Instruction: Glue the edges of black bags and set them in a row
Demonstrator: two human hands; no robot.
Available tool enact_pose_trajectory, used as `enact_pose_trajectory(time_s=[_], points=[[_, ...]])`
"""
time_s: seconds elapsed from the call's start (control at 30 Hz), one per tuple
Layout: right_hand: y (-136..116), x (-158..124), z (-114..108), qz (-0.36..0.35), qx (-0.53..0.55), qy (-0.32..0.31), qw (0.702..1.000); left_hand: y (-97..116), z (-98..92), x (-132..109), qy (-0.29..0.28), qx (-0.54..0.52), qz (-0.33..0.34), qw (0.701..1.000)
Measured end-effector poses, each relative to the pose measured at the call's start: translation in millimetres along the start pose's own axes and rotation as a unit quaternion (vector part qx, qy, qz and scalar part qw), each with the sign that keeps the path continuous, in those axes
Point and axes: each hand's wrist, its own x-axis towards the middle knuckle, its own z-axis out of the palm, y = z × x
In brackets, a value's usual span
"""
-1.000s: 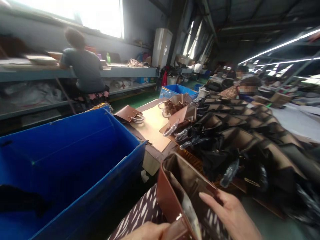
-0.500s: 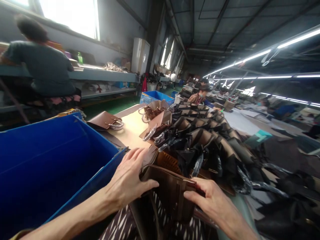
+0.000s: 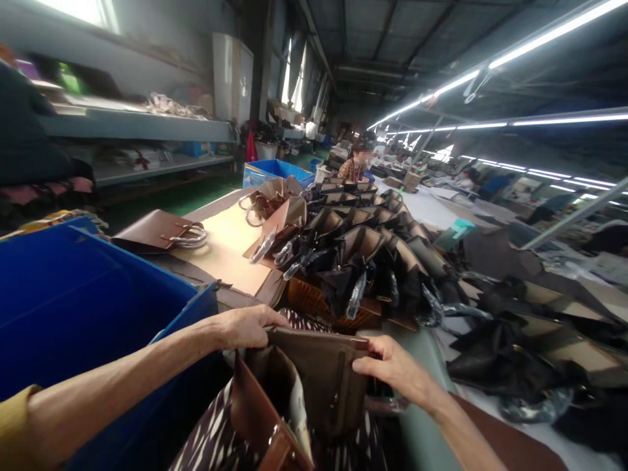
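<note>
A brown handbag (image 3: 314, 373) rests on my lap over patterned cloth, its top gaping so the lining shows. My left hand (image 3: 248, 327) grips the far rim at its left corner, fingers hooked over the edge and partly hidden. At the right corner of the same rim, my right hand (image 3: 392, 366) pinches the edge between thumb and fingers. A reddish-brown strap or flap (image 3: 277, 432) hangs on the near side of the bag. Just beyond my hands lies a pile of dark handbags (image 3: 363, 248) with plastic-wrapped handles.
A large blue bin (image 3: 98, 294) stands at my left. Behind it, a brown handbag (image 3: 154, 230) lies on a table (image 3: 230, 252). An orange basket (image 3: 314, 301) sits below the pile. More black bags (image 3: 530, 340) spread to the right. A co-worker (image 3: 354, 163) is farther back.
The view has swung right and down. My left hand has gone from spread over the bag's left side to gripping its rim. The bag's mouth is wider, showing more lining.
</note>
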Motion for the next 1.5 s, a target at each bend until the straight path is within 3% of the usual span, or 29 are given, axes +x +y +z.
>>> enact_pose_trajectory(time_s=[0.17, 0.3, 0.5, 0.73, 0.93, 1.1, 1.23, 1.37, 1.5], points=[[31.1, -0.5, 0.0, 0.035, 0.054, 0.037, 0.997, 4.2, 15.0, 12.4, -0.034, -0.025, 0.015, 0.999], [29.7, -3.2, -3.9, 0.014, 0.07, 0.066, 0.995, 12.3, 17.7, 17.2, -0.048, -0.026, -0.005, 0.998], [37.1, -5.8, -8.8, -0.001, 0.072, 0.045, 0.996, 3.6, 18.0, 23.1, -0.036, -0.077, -0.019, 0.996], [44.8, -6.3, -10.4, -0.032, 0.064, 0.044, 0.996, -0.3, 21.0, 23.4, -0.059, -0.125, -0.041, 0.99], [41.2, -7.7, 1.4, -0.057, -0.023, 0.127, 0.99, -1.0, 20.2, 25.5, -0.026, -0.129, -0.052, 0.99], [36.7, -9.6, 14.0, -0.126, -0.233, 0.193, 0.945, 2.8, 21.1, 27.9, -0.037, -0.149, -0.043, 0.987], [38.7, -5.7, 22.3, -0.146, -0.314, 0.23, 0.91, 3.6, 21.8, 29.2, -0.019, -0.125, -0.05, 0.991], [44.6, 1.2, 28.1, -0.141, -0.294, 0.288, 0.901, 4.8, 21.6, 29.7, -0.02, -0.107, -0.043, 0.993], [46.2, 5.1, 28.0, -0.139, -0.265, 0.287, 0.91, 8.1, 22.1, 28.9, -0.01, -0.086, -0.038, 0.996]])
